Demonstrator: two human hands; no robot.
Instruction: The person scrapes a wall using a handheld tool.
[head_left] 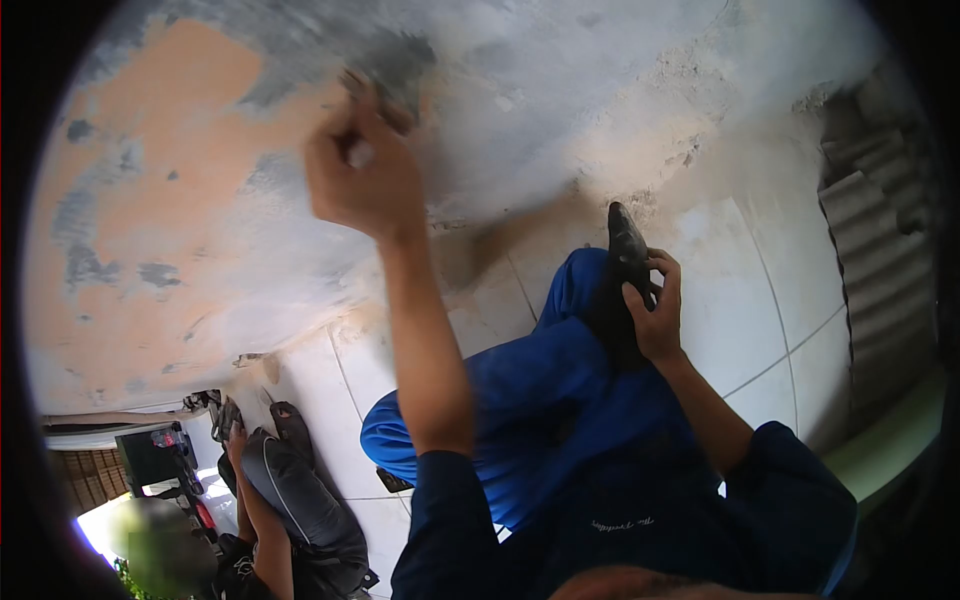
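My left hand (365,175) is raised against the patchy wall (560,90). Its fingers are pinched together and blurred at the tips, so whatever they hold is not clear. Lower and to the right, my right hand (660,310) grips the side of a black shoe (626,240) on my own foot, the thumb apart from the curled fingers. The toe of that shoe points at the foot of the wall. My blue trousers (520,390) show bent legs on the floor.
White floor tiles (740,300) meet the wall's crumbling lower edge. Corrugated sheets (880,250) stand at the right. At the lower left another person in dark trousers (300,490) sits by the wall, a hand (236,440) near it. Dark items (160,460) lie beyond.
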